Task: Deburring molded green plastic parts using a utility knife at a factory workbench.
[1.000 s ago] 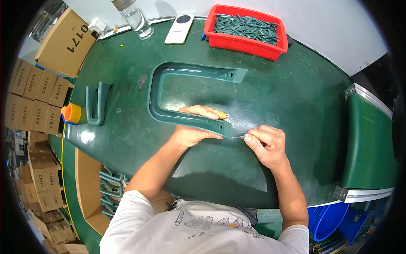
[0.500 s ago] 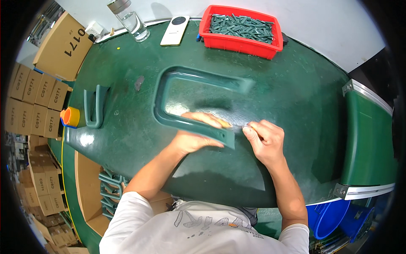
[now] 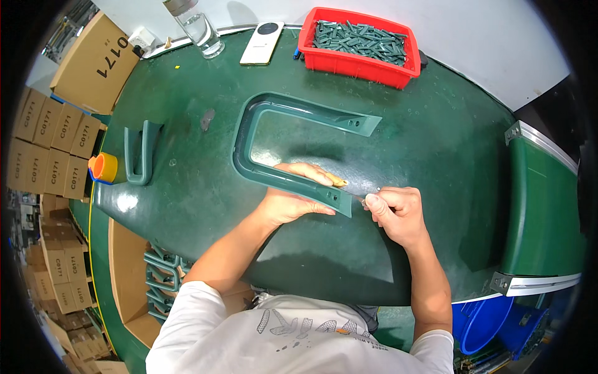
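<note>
My left hand (image 3: 288, 202) lay flat, fingers extended, pressing the green U-shaped plastic frame (image 3: 274, 143) onto the counter (image 3: 187, 187), right hand (image 3: 393, 212) fingers pinched closed on a small blade (image 3: 360, 200) at the frame's end.

Lighting: bright, even, overhead; we note soft shadows below the hands, mild glare on the bench (image 3: 187, 206), fisheye-bent, black-vignetted edges.

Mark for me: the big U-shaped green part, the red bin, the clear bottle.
U-shaped green part (image 3: 244, 146): head view, on the curved closed end of the frame.
red bin (image 3: 355, 63): head view, on its front wall.
clear bottle (image 3: 202, 31): head view, on the see-through body.
</note>
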Demonstrator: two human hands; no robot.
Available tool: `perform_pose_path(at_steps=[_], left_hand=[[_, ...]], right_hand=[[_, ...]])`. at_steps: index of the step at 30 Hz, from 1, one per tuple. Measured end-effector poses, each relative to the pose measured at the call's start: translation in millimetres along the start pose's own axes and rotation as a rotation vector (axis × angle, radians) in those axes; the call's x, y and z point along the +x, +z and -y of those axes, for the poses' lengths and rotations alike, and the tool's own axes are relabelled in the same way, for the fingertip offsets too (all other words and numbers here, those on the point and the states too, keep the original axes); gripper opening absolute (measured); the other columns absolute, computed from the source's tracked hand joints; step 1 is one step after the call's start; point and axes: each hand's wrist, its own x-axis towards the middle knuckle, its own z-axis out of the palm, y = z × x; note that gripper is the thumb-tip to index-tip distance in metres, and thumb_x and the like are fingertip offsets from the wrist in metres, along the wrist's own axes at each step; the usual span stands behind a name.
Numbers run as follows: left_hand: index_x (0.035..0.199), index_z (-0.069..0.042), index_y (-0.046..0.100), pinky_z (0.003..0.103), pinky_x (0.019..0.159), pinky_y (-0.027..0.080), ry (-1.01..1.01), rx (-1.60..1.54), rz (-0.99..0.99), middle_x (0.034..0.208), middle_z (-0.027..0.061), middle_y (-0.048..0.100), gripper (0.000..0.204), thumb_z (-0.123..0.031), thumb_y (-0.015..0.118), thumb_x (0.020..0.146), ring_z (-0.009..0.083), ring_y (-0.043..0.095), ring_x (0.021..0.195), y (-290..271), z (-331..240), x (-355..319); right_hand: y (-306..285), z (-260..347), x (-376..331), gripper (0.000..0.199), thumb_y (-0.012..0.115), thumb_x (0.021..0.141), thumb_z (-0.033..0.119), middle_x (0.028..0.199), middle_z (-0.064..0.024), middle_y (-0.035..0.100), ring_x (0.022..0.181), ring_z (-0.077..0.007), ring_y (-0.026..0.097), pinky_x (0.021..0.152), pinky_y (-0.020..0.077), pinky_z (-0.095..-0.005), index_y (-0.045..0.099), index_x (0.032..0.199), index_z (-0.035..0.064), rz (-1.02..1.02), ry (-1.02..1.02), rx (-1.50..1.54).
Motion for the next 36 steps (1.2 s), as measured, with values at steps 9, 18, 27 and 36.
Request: perform_pose_path(at_steps=[9, 18, 27, 36], left_hand=[[0.092, -0.001, 0.064, 0.038, 0.081, 0.055, -0.020, -0.051, -0.047, 0.097, 0.0181, 0.067, 0.043, -0.001, 0.086, 0.055, 0.0266, 0.066, 0.095, -3, 5, -4], [0.095, -0.002, 0.062, 0.039, 0.083, 0.054, -0.050, -0.084, -0.060, 0.099, 0.0184, 0.067, 0.044, 0.001, 0.085, 0.057, 0.0272, 0.065, 0.097, -4, 7, -6], [0.097, -0.001, 0.059, 0.035, 0.079, 0.054, -0.156, -0.189, -0.285, 0.097, 0.0177, 0.067, 0.040, 0.006, 0.080, 0.064, 0.0225, 0.065, 0.089, 0, 0, -5], [0.096, 0.000, 0.059, 0.035, 0.077, 0.054, -0.170, -0.178, -0.276, 0.097, 0.0190, 0.066, 0.038, 0.004, 0.080, 0.064, 0.0219, 0.065, 0.088, 8, -5, -3]], right_hand=[[-1, 1, 0, 0.035, 0.064, 0.087, 0.025, 0.048, -0.0078, 0.048, 0.043, -0.0193, 0.048, 0.043, 0.0370, -0.0316, 0.062, 0.062, 0.0012, 0.128, -0.059, 0.009], [-2, -1, 1, 0.035, 0.064, 0.087, 0.025, 0.047, -0.0078, 0.047, 0.043, -0.0208, 0.048, 0.043, 0.0375, -0.0328, 0.061, 0.061, 0.0017, 0.149, -0.136, -0.035], [2, -3, 3, 0.017, 0.073, 0.077, 0.020, 0.065, -0.0063, 0.057, 0.054, -0.0192, 0.054, 0.049, 0.0421, -0.0309, 0.069, 0.079, 0.0042, 0.015, -0.300, -0.130], [9, -10, 2, 0.019, 0.076, 0.072, 0.010, 0.066, -0.0083, 0.059, 0.053, -0.0169, 0.055, 0.047, 0.0419, -0.0268, 0.067, 0.083, -0.0020, -0.347, -0.409, -0.249]])
